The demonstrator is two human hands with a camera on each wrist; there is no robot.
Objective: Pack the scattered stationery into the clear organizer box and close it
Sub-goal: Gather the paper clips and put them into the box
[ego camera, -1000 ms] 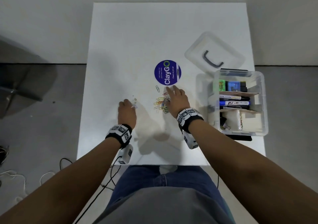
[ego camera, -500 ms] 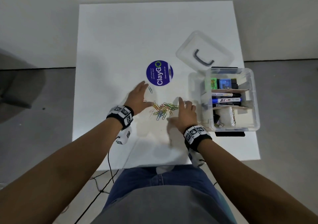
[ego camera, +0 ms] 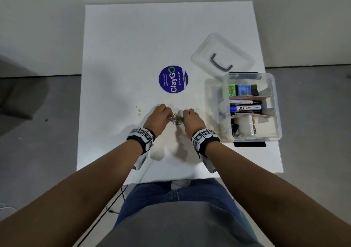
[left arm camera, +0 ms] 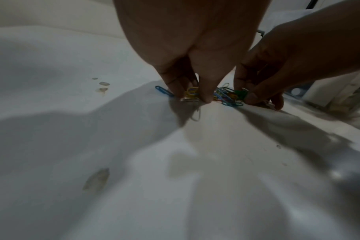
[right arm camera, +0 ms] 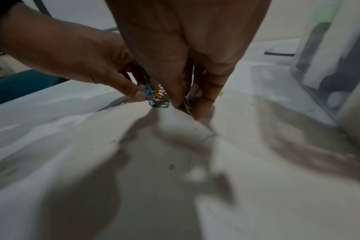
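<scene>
Coloured wire paper clips (ego camera: 175, 120) — blue, yellow, green, red — sat bunched in a small tangled heap on the white tabletop (ego camera: 121, 56), squeezed between both hands. Left hand (ego camera: 158, 118) had fingers curled down, tips pinching the left side of the heap; in the left wrist view its fingertips (left arm camera: 206, 97) pressed on yellow and blue clips, with one blue clip (left arm camera: 163, 91) sticking out flat to the side. Right hand (ego camera: 191, 121) mirrored it, fingers curled, thumb and fingertips pinching the right side of the heap; a silver clip (right arm camera: 187, 104) was caught under its fingers (right arm camera: 206, 100).

Clear organizer box (ego camera: 275, 102), rectangular plastic with rounded corners, stood at the right edge of the tabletop, just beside the right hand, open. Thin brown dividers (ego camera: 248, 97) split it into three compartments. Far one held small green, blue and black blocks (ego camera: 242, 90). Middle one held markers (ego camera: 245, 107) lying flat. Near one held black binder clips (ego camera: 236, 131) and a few coloured clips (ego camera: 254, 127). A flat black object (ego camera: 248, 144) lay under the box, edges showing front and back.

Clear lid (ego camera: 222, 56) with a dark curved handle lay flat and skewed behind the box, apart from it or just touching, cannot tell. Round purple ClayGo sticker (ego camera: 173, 79) sat mid-tabletop, beyond the hands. Small brownish stains (ego camera: 139, 112) marked the surface left of the left hand.
</scene>
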